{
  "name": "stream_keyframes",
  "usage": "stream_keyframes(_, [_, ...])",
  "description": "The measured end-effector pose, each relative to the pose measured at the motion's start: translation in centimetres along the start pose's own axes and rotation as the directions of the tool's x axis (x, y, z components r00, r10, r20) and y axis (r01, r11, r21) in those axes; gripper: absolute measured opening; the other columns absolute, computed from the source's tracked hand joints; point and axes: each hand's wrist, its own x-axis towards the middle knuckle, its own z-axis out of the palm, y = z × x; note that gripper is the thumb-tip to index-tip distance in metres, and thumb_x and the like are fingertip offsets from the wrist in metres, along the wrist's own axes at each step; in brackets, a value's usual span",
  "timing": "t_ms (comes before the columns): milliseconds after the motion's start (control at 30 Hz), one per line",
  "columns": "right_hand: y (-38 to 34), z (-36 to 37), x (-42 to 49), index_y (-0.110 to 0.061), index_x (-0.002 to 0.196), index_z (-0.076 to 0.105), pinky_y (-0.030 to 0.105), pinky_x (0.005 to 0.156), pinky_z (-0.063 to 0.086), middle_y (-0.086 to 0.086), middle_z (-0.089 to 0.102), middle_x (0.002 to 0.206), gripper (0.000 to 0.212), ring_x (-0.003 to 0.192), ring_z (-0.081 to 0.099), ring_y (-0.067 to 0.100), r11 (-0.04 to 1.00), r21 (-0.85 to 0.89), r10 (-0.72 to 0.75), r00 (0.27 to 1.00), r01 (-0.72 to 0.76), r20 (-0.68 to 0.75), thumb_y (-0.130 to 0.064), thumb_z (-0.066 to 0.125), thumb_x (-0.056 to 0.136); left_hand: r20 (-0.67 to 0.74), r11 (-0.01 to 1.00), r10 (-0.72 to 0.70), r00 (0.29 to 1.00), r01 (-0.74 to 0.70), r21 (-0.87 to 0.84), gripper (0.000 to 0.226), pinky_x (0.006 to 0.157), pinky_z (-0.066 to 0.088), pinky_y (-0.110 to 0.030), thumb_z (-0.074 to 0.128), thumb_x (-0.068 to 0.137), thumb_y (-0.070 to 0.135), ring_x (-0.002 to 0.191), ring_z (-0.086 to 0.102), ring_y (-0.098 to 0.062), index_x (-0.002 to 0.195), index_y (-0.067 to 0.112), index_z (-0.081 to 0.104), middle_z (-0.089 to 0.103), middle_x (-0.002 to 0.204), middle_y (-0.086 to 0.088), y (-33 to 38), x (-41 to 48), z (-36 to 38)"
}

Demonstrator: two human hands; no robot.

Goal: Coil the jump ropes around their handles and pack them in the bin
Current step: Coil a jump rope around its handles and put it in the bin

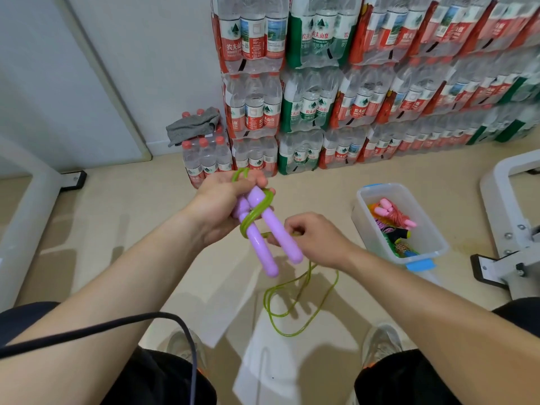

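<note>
Fingers (257, 182) of the left hand (217, 206) grip two purple handles (263, 229); the right hand (314, 236) pinches the green rope (295, 302) beside them, near the bin (432, 249).

One wide-angle camera, worn on the head, looks forward and steeply down at the floor. The left hand (216, 206) and right hand (317, 239) are close beneath it, left of the bin (380, 187). Water-bottle packs (321, 112) stand far beyond the bin.
</note>
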Motion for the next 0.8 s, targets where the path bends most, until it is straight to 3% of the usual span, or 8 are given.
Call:
stream_keyframes(100, [-0.6,-1.7,0.2,-0.014,0.062,0.057,0.026,0.053,0.025,-0.011,0.035,0.051,0.040,0.051,0.031,0.008,0.996,0.087,0.014,0.998,-0.020,0.065,-0.037,0.072,0.091,0.120,0.930,0.120,0.985,-0.154,0.332,0.018,0.079,0.059,-0.041,0.046,0.102,-0.003,0.085,0.068,-0.025,0.116,-0.002,0.057,0.068,0.081,-0.004,-0.2,-0.6,0.3])
stream_keyframes(167, [-1.1,-2.3,0.2,-0.014,0.067,0.063,0.023,0.050,0.027,-0.009,0.040,0.053,0.032,0.047,0.033,0.007,0.977,0.203,0.043,0.992,-0.067,0.122,-0.017,0.061,0.099,0.175,0.765,0.190,0.966,-0.258,0.590,0.019,0.074,0.057,-0.041,0.047,0.103,0.002,0.079,0.066,-0.021,0.119,0.002,0.057,0.070,0.085,-0.003,-0.5,-0.7,0.6])
stream_keyframes(233, [-1.3,-2.8,0.2,-0.012,0.074,0.067,0.026,0.049,0.026,-0.002,0.044,0.058,0.030,0.047,0.032,0.010,0.939,0.309,0.099,0.978,-0.152,0.182,-0.006,0.051,0.099,0.202,0.671,0.217,0.955,-0.296,0.679,0.020,0.071,0.057,-0.041,0.047,0.104,0.005,0.074,0.063,-0.019,0.121,0.005,0.058,0.071,0.089,-0.003,-0.8,-0.8,0.8])
stream_keyframes(367, [-1.4,-3.4,-0.2,-0.004,0.106,0.072,0.026,0.048,0.031,-0.002,0.047,0.064,0.022,0.048,0.031,0.012,0.868,0.434,0.147,0.960,-0.241,0.238,-0.007,0.051,0.100,0.174,0.630,0.303,0.937,-0.334,0.701,0.021,0.063,0.053,-0.027,0.048,0.103,0.008,0.069,0.065,-0.012,0.120,0.011,0.059,0.072,0.090,0.004,-1.1,-0.3,0.4])
stream_keyframes(433, [-1.3,-3.4,-0.3,-0.005,0.116,0.070,0.025,0.049,0.030,-0.002,0.045,0.064,0.024,0.049,0.029,0.011,0.853,0.453,0.172,0.959,-0.258,0.223,-0.010,0.051,0.101,0.147,0.680,0.300,0.943,-0.319,0.660,0.021,0.066,0.055,-0.035,0.048,0.103,0.007,0.072,0.065,-0.013,0.121,0.010,0.059,0.072,0.088,0.004,-1.2,0.0,0.1])
stream_keyframes(500, [-1.3,-3.4,-0.1,-0.009,0.112,0.072,0.024,0.049,0.022,-0.003,0.040,0.065,0.022,0.052,0.026,0.010,0.852,0.457,0.200,0.966,-0.255,0.165,-0.014,0.053,0.101,0.154,0.782,0.250,0.956,-0.293,0.550,0.021,0.082,0.056,-0.044,0.048,0.103,0.002,0.084,0.068,-0.021,0.120,0.007,0.059,0.073,0.087,0.001,-1.2,0.1,-0.2])
stream_keyframes(567, [-1.5,-3.6,-0.1,-0.017,0.104,0.073,0.026,0.051,0.016,-0.005,0.034,0.064,0.018,0.055,0.022,0.011,0.845,0.473,0.212,0.968,-0.250,0.134,-0.022,0.056,0.100,0.206,0.852,0.199,0.958,-0.273,0.447,0.021,0.090,0.056,-0.039,0.048,0.102,-0.002,0.092,0.069,-0.024,0.118,0.004,0.059,0.073,0.085,-0.001,-1.4,0.1,-0.1])
stream_keyframes(800, [-1.8,-3.1,-0.1,-0.019,0.094,0.078,0.023,0.050,0.024,-0.018,0.036,0.051,0.021,0.056,0.028,0.010,0.886,0.414,0.190,0.978,-0.209,0.087,-0.039,0.074,0.088,0.215,0.871,0.185,0.959,-0.262,0.417,0.022,0.081,0.055,-0.025,0.050,0.101,-0.003,0.081,0.066,-0.013,0.116,0.006,0.062,0.070,0.082,0.000,-2.1,-0.1,0.6])
